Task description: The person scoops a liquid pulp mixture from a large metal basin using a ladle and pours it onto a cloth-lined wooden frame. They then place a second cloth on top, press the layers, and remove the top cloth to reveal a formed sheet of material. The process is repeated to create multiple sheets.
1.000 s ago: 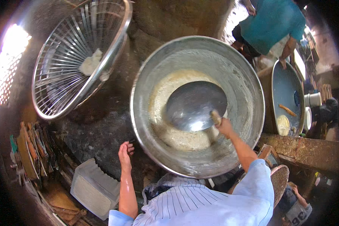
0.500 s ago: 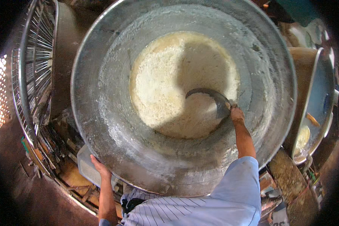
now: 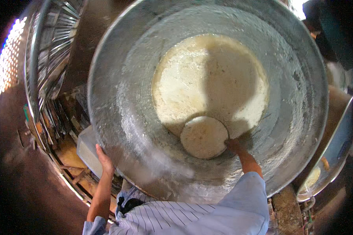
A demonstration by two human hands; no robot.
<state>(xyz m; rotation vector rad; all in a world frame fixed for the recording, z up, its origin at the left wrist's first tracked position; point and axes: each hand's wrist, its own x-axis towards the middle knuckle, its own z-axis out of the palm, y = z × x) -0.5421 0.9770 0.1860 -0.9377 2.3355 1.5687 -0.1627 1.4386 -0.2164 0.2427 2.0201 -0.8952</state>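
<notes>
A very wide round metal pan [image 3: 123,74] fills the middle of the view. Pale, creamy, curd-like stuff [image 3: 180,86] lies in its bottom, partly under a dark shadow. My right hand [image 3: 233,145] reaches over the near right wall and grips the edge of a round bowl [image 3: 182,145]. That bowl is full of the pale stuff and sits at the near side of the pool. Outside the pan's near left rim is my left hand [image 3: 104,159], fingers stretched out, against or very close to the rim; contact is unclear. A grey box-shaped container [image 3: 86,149] stands beside it.
A metal rack with thin bars [image 3: 62,39] stands at the far left. Firewood-like sticks [image 3: 57,121] lie below it. At the right edge is a blue-grey tray [image 3: 335,137] with a yellowish piece in it. The pan's whitish walls slope up all round.
My right hand has brought the bowl left and nearer; it was tilted, and now lies level and full. The whole view has shifted and turned, while my left hand stays by the rim.
</notes>
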